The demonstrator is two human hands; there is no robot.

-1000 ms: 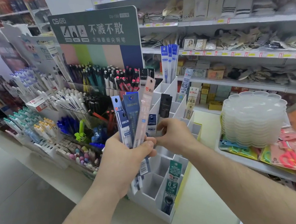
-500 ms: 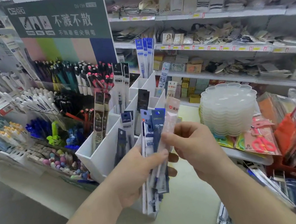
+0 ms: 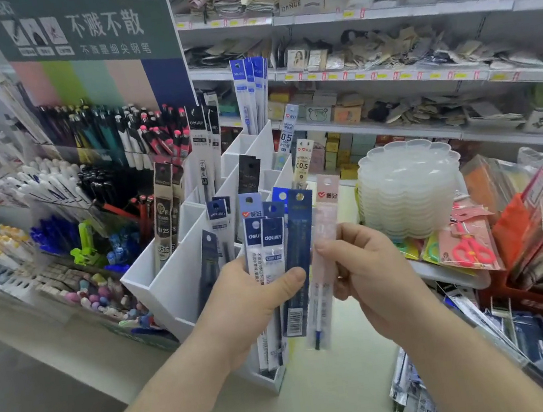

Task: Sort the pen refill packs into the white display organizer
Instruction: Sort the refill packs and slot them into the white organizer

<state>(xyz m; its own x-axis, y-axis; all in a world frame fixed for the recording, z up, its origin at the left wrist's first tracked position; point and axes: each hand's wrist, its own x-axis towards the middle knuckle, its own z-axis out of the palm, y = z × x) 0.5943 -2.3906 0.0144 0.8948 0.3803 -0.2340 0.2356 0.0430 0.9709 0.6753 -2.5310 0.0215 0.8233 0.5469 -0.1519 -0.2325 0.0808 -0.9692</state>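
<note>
The right hand (image 3: pixel 372 272) has its fingers curled, and its thumb and fingers pinch the pink refill pack (image 3: pixel 327 233) about halfway up. That pack is see-through with a pink top, and it stands just beside the other packs, at their right edge. It looks like it is being pulled out of the bunch, but that is only a guess.

The left hand (image 3: pixel 251 298) holds the bunch of refill packs (image 3: pixel 278 256). Its thumb presses flat across the front of them, and its other fingers are curled round the back, where they are hidden. The bunch has blue and white packs and one dark blue one, fanned out a little and standing upright.

Behind both hands is the white display organizer (image 3: pixel 176 280). It stands on the pale counter (image 3: pixel 323 403), near its front edge. It has many slots in steps, higher at the back. Some slots already hold packs: brown ones (image 3: pixel 165 216) at the front left corner, black and white ones (image 3: pixel 201 146) behind them, tall blue ones (image 3: pixel 250 94) at the back, and some with "0.5" on them (image 3: pixel 302 163) along the right side. A few slots near the middle look bare.

So the job is part done. Many packs are in place, but a whole handful is not sorted yet, and the pink one seems to be next.

A stack of clear trays (image 3: pixel 409 187) sits on the shelf to the right.
</note>
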